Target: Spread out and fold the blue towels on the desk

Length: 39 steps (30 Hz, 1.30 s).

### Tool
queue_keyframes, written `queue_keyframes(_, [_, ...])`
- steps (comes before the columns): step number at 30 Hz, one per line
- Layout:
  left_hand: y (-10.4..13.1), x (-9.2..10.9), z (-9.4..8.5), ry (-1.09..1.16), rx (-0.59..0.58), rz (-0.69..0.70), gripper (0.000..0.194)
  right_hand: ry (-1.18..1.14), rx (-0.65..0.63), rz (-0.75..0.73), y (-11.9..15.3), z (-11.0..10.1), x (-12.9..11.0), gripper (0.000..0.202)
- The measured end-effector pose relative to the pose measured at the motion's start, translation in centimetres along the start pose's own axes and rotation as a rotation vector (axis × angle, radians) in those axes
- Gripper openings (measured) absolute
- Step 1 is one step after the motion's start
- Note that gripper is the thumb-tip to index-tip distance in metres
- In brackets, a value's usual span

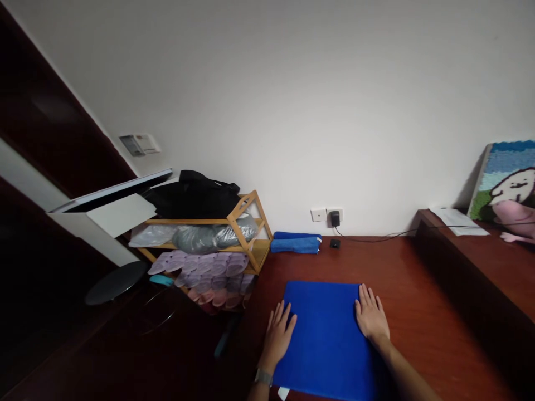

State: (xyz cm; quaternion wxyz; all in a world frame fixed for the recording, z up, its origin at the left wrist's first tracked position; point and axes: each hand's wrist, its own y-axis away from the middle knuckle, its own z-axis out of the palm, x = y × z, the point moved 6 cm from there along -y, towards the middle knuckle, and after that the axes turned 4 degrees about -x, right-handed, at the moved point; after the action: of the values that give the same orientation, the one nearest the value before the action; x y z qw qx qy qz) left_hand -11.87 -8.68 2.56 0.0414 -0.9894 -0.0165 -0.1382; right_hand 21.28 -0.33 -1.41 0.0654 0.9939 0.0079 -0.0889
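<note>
A blue cloth (324, 337) lies spread flat on the reddish-brown wooden table (412, 312), with a small white tag (283, 393) poking out at its near left corner. My left hand (279, 333) rests along the cloth's left edge, fingers stretched out and a watch on the wrist. Over the right edge lies my right hand (371, 314), flat and with fingers pointing away from me. Neither hand grips anything. Farther back, near the wall, are rolled or folded blue cloths (296, 244).
A black adapter (335, 219) sits in the wall socket, its cable running right. Left of the table stands a wooden rack (251, 234) with slippers (200, 263) and a black bag (196, 196). On the raised right ledge are a pink plush toy (515, 218) and a fuzzy picture (505, 172).
</note>
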Motion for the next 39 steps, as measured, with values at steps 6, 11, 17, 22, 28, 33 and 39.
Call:
queue_keyframes(6, [-4.2, 12.5, 0.8, 0.025, 0.058, 0.283, 0.055, 0.007, -0.022, 0.013, 0.1, -0.5, -0.2, 0.068])
queue_keyframes(11, [-6.4, 16.6, 5.0, 0.040, -0.105, 0.370, 0.060, 0.026, -0.026, 0.007, 0.1, -0.3, -0.2, 0.068])
queue_keyframes(17, [-7.3, 4.2, 3.3, -0.100, -0.124, 0.118, 0.063, 0.038, -0.009, 0.011, 0.0, -0.1, -0.2, 0.068])
queue_keyframes(22, [-7.4, -0.1, 2.2, -0.118, -0.045, 0.099, 0.062, 0.043, -0.017, 0.012, 0.1, -0.2, -0.2, 0.069])
queue_keyframes(28, [-7.3, 0.2, 2.5, -0.113, -0.004, 0.107, 0.060, 0.004, 0.003, 0.010, 0.0, 0.0, -0.1, 0.070])
queue_keyframes(33, [-7.4, -0.1, 2.5, -0.115, -0.003, 0.094, 0.060, 0.022, -0.001, 0.013, -0.1, 0.2, -0.1, 0.070])
queue_keyframes(39, [-7.4, 0.0, 2.4, -0.107, -0.007, 0.094, 0.060, 0.027, 0.004, 0.018, -0.2, 0.2, -0.2, 0.069])
